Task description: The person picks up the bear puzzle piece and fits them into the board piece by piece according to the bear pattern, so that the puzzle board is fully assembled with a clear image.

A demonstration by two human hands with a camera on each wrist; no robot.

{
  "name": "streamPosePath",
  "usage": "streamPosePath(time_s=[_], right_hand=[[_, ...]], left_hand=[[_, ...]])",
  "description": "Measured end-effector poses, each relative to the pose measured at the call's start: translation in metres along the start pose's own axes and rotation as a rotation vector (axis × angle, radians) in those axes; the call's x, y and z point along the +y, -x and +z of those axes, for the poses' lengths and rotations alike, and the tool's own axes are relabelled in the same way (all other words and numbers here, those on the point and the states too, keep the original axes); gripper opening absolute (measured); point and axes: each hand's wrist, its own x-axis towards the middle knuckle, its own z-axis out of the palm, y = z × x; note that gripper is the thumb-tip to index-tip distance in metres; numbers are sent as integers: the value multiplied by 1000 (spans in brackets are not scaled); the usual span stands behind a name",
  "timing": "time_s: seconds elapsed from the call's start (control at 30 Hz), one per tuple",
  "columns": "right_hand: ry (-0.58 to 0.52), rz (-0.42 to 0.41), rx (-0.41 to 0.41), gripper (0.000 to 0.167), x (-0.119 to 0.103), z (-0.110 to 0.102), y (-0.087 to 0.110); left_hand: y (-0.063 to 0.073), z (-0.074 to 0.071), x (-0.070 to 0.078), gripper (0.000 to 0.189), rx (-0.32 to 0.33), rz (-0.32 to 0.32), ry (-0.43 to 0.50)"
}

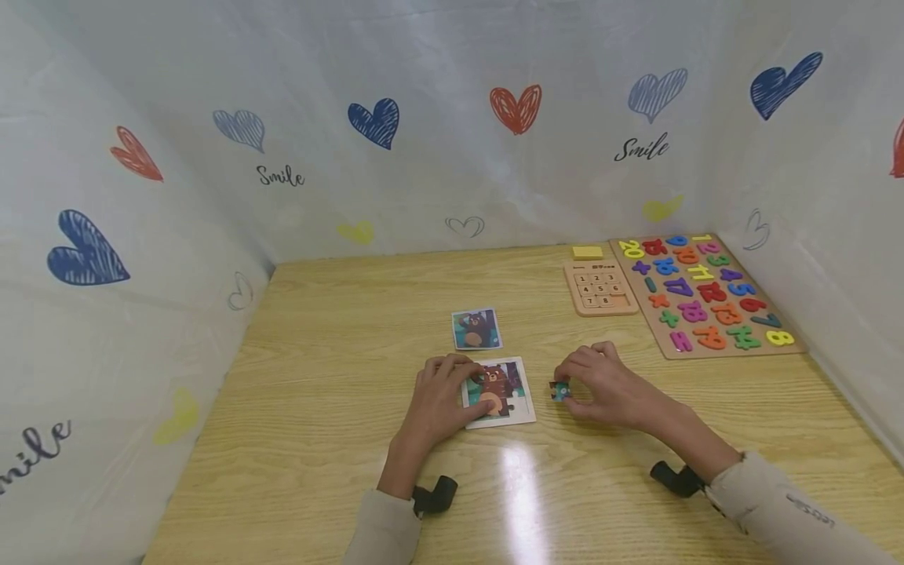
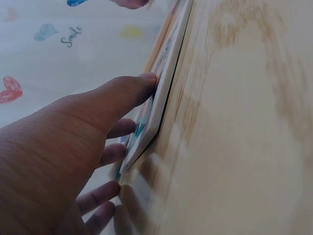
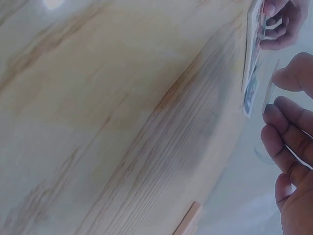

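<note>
A jigsaw puzzle (image 1: 522,384) of a brown bear lies in a white-edged tray on the table, with a pale gap at its lower right. My left hand (image 1: 439,400) rests on its left side; the thumb (image 2: 139,87) presses the picture and other fingers touch near the edge. To the right, my right hand (image 1: 607,390) pinches a small teal and brown puzzle piece (image 1: 560,391) between thumb and fingers. In the right wrist view the piece (image 3: 269,90) appears edge-on. A bear picture card (image 1: 476,329) lies just behind the puzzle.
At the back right are a wooden sliding number puzzle (image 1: 600,308), a yellow block (image 1: 588,253) and a board of coloured numbers (image 1: 657,322). White sheeting (image 1: 438,180) with printed hearts encloses the table (image 1: 318,377). Each wrist carries a black camera mount (image 1: 436,494).
</note>
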Motion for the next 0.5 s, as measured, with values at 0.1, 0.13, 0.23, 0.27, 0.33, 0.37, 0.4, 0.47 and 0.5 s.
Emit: streamPosePath(time_s=[0.1, 0.13, 0.23, 0.27, 0.33, 0.37, 0.4, 0.47, 0.5], right_hand=[[-1, -3, -3, 24, -1, 0, -1], [0, -3, -4, 24, -1, 0, -1], [-4, 3, -11, 23, -2, 0, -2], [-6, 4, -12, 23, -2, 0, -3], [-9, 8, -17, 23, -3, 1, -4], [-8, 10, -19, 23, -3, 1, -4], [-8, 11, -22, 23, -4, 1, -4], [-6, 16, -28, 22, -4, 1, -5], [-4, 20, -32, 22, -4, 2, -5]], left_hand=[[0, 0, 0, 53, -1, 0, 2], [0, 0, 0, 53, -1, 1, 3], [0, -1, 1, 53, -3, 1, 4], [0, -1, 1, 53, -3, 1, 4], [0, -1, 1, 53, -6, -1, 4], [0, -1, 1, 53, -7, -3, 5], [0, -1, 1, 53, -8, -5, 6], [0, -1, 1, 53, -11, -8, 6], [0, -1, 1, 53, -12, -9, 5]])
